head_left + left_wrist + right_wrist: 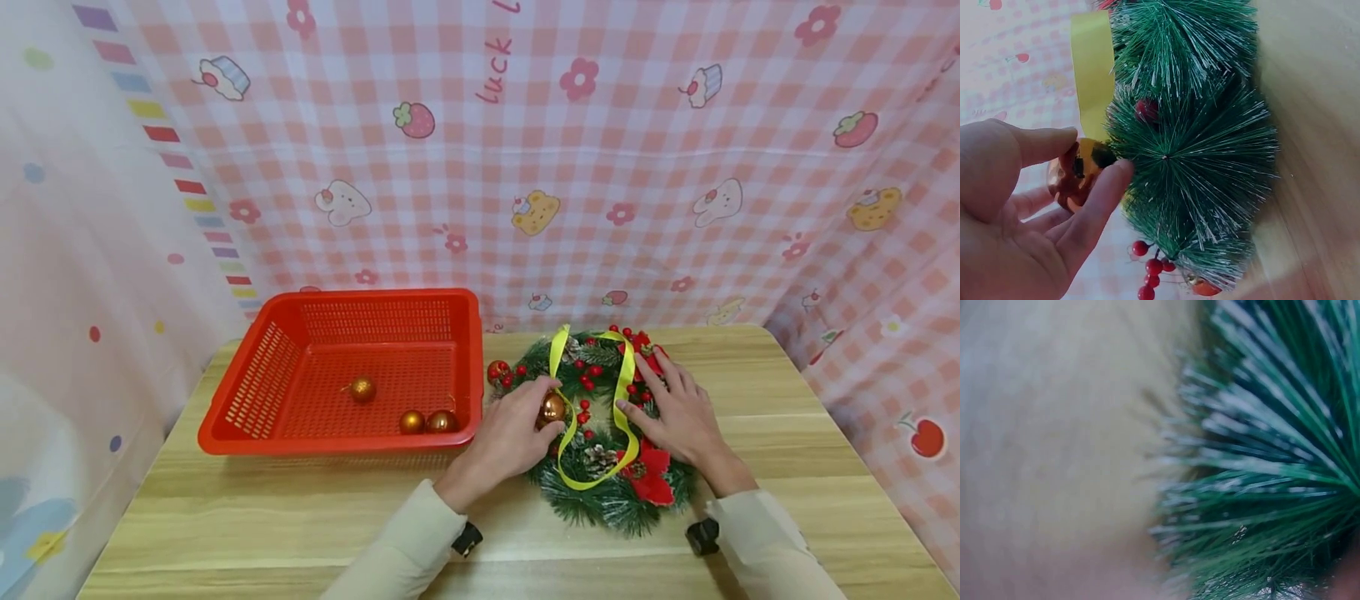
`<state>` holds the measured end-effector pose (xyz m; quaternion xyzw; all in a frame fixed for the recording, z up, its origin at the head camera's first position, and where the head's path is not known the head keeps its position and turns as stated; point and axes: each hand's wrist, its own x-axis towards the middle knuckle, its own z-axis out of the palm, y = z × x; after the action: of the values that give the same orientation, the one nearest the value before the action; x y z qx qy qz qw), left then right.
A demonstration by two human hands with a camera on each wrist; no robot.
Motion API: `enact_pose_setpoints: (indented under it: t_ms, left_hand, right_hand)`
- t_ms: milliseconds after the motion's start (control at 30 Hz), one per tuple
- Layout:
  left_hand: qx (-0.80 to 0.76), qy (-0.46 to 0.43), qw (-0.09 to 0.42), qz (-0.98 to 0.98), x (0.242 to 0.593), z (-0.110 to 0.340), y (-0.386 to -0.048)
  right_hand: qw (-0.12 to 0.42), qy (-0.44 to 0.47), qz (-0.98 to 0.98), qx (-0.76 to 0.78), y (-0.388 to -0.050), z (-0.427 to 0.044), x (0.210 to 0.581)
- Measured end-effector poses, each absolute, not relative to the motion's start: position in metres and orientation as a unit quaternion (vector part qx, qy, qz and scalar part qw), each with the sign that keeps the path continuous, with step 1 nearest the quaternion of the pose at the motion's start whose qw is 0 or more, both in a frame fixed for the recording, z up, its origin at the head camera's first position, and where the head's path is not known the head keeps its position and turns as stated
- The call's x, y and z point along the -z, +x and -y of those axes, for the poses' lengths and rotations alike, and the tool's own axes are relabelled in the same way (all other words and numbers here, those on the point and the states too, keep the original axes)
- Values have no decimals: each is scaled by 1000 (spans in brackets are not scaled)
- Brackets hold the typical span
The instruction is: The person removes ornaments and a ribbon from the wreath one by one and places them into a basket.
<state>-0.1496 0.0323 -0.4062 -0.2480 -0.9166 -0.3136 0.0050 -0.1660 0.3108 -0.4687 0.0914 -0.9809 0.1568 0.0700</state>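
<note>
A: Big to small, go.
B: Pink checked curtain (465,167) facing you. Wood-grain tabletop (300,533). On it, to your left, red basket (375,321); just right of that, green wreath (1191,150), lying flat.
A: Grips?
B: Your right grip (682,417): fingers loosely spread, resting on the wreath's right side. Your left grip (517,429): at its left side, thumb and fingers pinching.
A: Next size?
B: Yellow ribbon (626,371), looped over the wreath between your grips. Red flowers (648,475) on its right side.
A: Left's pinching what?
B: You've got a shiny copper bauble (553,407). Three gold-toned balls (363,389) in your basket, two side by side. Smallest: red berries (588,371) among the greenery.
</note>
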Motion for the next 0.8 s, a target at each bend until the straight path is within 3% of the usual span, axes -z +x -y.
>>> enact_pose_setpoints:
  t_ms: [400,800]
  left_hand:
    - [391,-212,-69,893,399,-58,-167]
    - [415,-203,-102,881,400,-65,-178]
  right_hand:
    - [70,90,981,-157,-167,-311,469]
    - [79,91,980,-155,-168,-313,472]
